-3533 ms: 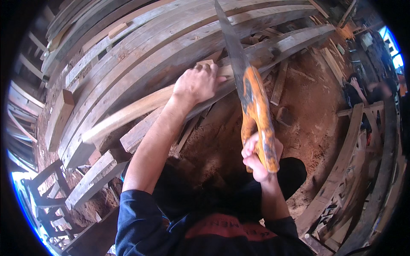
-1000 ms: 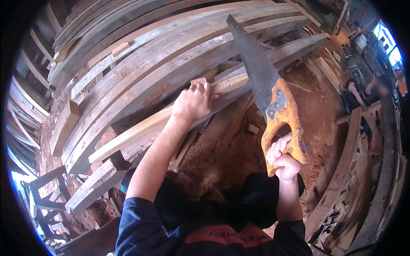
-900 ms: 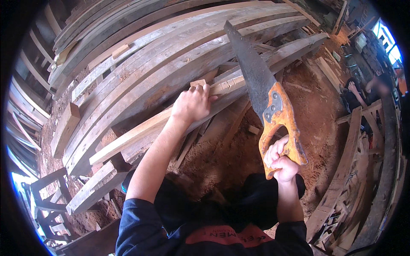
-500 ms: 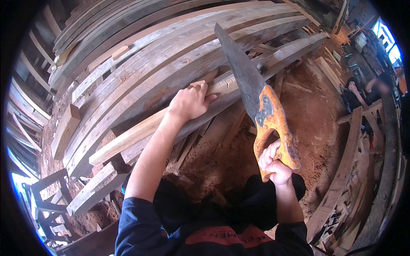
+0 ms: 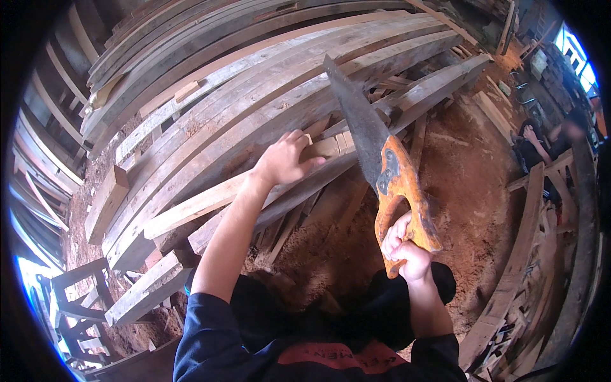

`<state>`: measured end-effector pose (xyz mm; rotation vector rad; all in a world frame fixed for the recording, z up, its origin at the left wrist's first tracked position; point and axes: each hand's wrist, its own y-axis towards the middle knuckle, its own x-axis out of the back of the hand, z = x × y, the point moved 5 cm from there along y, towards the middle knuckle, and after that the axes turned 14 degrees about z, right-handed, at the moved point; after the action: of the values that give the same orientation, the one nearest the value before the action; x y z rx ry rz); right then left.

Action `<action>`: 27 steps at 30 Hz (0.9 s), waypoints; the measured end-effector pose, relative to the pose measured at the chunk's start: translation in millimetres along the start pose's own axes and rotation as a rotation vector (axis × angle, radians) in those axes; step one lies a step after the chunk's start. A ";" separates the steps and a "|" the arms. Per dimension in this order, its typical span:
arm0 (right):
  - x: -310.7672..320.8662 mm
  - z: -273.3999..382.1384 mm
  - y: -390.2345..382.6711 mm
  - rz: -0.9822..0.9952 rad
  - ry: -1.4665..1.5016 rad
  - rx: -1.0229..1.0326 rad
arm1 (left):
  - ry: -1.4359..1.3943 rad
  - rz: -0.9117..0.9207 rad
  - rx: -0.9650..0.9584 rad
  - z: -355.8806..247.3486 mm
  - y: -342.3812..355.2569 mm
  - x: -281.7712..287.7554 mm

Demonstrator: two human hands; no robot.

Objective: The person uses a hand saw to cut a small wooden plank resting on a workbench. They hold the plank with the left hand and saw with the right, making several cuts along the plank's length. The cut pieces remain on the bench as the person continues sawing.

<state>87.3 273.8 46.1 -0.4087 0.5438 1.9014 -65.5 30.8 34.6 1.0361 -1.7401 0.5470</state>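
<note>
My right hand (image 5: pixel 407 249) is closed round the worn orange handle of a handsaw (image 5: pixel 364 122). The dark blade points up and away, and its lower part crosses in front of the right end of a pale wooden beam (image 5: pixel 197 207). Dark cut lines show in the beam near that end. My left hand (image 5: pixel 284 159) rests over the beam to the left of the blade, thumb apart and fingers loosely extended across the top; the far fingertips are partly hidden. A greyer timber (image 5: pixel 267 209) lies beneath the pale beam.
Long planks (image 5: pixel 254 105) are stacked beyond the beam. Short timber blocks (image 5: pixel 107 204) lie at the left. Reddish sawdust covers the ground (image 5: pixel 458 172). A curved timber (image 5: pixel 509 280) and offcuts are at the right, where another person (image 5: pixel 541 143) sits farther back.
My left hand has loosened, its fingers straightening and its thumb opening away from the wood. The saw has dipped slightly toward me, still in my right hand. The view has shifted a little.
</note>
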 end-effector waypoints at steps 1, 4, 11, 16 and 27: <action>1.3 0.4 -0.9 0.008 -0.013 0.003 | -0.003 -0.014 -0.011 -7.0 -3.0 -2.4; 2.6 -1.6 -4.1 0.006 0.023 0.010 | 0.044 -0.048 0.014 -15.9 -7.4 -5.3; 2.7 -6.4 -3.1 -0.016 -0.038 -0.011 | 0.088 -0.020 0.091 -16.1 -11.3 -3.6; 1.1 -3.6 -5.6 -0.040 -0.203 -0.016 | 0.249 -0.008 0.107 -17.3 -16.8 -3.1; 7.9 -6.2 -13.1 -0.011 -0.362 -0.055 | 0.302 -0.155 0.083 -20.1 -38.5 -2.4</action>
<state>96.7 280.8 34.5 -0.0958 0.2486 1.9251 -22.3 26.4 36.6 1.0756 -1.3708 0.6446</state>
